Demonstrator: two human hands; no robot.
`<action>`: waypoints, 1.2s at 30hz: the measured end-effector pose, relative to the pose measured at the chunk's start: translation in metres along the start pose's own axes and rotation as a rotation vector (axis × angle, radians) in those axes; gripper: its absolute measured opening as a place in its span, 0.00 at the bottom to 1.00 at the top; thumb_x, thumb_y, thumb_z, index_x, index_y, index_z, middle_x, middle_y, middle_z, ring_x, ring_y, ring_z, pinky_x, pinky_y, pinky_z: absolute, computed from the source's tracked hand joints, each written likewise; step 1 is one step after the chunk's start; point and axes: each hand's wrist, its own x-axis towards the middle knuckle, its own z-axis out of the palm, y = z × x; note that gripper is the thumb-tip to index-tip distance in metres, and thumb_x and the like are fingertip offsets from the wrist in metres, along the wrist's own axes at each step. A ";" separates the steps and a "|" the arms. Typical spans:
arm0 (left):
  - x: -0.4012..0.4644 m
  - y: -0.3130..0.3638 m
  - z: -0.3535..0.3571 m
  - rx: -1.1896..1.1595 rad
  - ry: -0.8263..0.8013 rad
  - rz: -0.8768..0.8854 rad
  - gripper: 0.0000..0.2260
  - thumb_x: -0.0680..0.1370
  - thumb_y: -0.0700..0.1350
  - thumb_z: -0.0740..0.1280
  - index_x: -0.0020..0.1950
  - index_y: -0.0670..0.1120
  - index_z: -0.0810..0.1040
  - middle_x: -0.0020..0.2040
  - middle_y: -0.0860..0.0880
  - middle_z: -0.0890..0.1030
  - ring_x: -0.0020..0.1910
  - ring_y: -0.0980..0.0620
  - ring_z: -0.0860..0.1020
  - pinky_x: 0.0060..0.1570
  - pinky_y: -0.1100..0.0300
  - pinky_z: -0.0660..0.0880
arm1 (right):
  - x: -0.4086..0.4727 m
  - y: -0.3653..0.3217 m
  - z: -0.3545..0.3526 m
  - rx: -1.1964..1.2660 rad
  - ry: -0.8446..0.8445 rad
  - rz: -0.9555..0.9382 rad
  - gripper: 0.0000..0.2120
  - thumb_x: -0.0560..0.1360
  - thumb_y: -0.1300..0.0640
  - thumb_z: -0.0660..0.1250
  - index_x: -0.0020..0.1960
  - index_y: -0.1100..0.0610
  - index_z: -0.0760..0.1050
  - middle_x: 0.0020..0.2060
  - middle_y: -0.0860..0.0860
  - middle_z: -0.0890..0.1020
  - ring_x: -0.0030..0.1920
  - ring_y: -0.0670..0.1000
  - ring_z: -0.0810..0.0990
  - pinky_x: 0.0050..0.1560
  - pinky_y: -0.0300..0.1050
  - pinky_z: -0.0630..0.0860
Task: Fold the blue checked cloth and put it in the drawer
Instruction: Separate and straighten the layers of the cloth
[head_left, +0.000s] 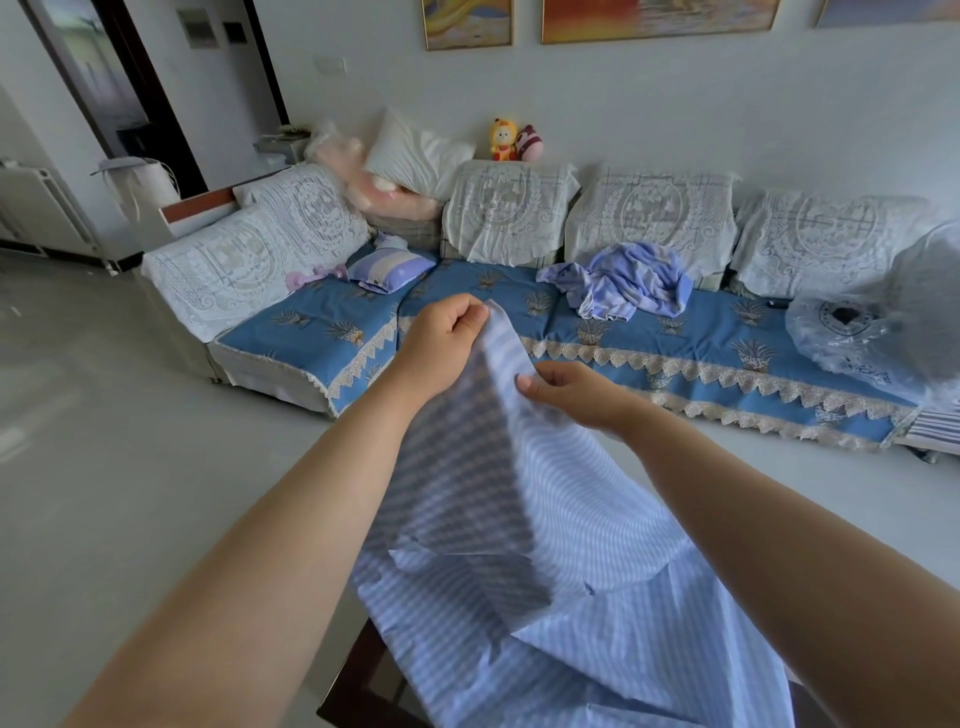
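In front of the sofa (597, 322), a person is standing with both arms reaching forward and the cloth (545, 545) hanging between them. Starting at the left, the left hand (441, 348) is pinching a top corner of the cloth, its fingers curled round the edge and lifting it to the highest point of the fabric. Just to the right and a little lower, the right hand (576, 392) is gripping the same upper edge, thumb on the near side and fingers tucked behind, so the two hands are sitting near each other rather than spread wide. Below them the cloth is draping down in loose, uneven layers, with one flap doubling over near the middle and the lower part spilling onto what looks like a dark table (358, 680) at the bottom edge. I am judging the folding as only beginning: no neat crease is showing, the edges are not lining up, and the fabric is still mostly open. The likely step in hand is finding and matching corners. Everything else is remaining to be done, namely squaring the cloth, folding it down small, and carrying it to the drawer, which is not appearing anywhere in this view. Further right on the sofa another bundle (623, 280) of blue fabric is lying crumpled.
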 end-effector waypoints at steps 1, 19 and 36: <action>0.000 0.002 -0.001 -0.012 -0.004 -0.007 0.11 0.82 0.43 0.58 0.41 0.46 0.74 0.33 0.56 0.72 0.33 0.63 0.69 0.36 0.72 0.66 | -0.001 -0.001 -0.002 0.041 0.020 0.002 0.15 0.76 0.50 0.67 0.32 0.52 0.71 0.26 0.45 0.73 0.25 0.42 0.70 0.30 0.36 0.67; 0.022 -0.003 -0.044 -0.002 0.312 -0.050 0.09 0.81 0.44 0.60 0.46 0.45 0.77 0.35 0.54 0.74 0.34 0.63 0.69 0.34 0.73 0.66 | -0.013 -0.007 -0.026 0.027 -0.349 0.139 0.23 0.59 0.42 0.75 0.49 0.55 0.84 0.48 0.53 0.85 0.50 0.50 0.84 0.54 0.41 0.79; 0.020 -0.058 -0.050 -0.085 0.507 -0.384 0.17 0.82 0.47 0.57 0.34 0.42 0.67 0.31 0.49 0.67 0.31 0.54 0.64 0.39 0.58 0.63 | -0.027 -0.037 -0.079 -0.684 0.040 0.045 0.19 0.77 0.47 0.64 0.34 0.58 0.69 0.30 0.50 0.69 0.31 0.47 0.67 0.34 0.41 0.65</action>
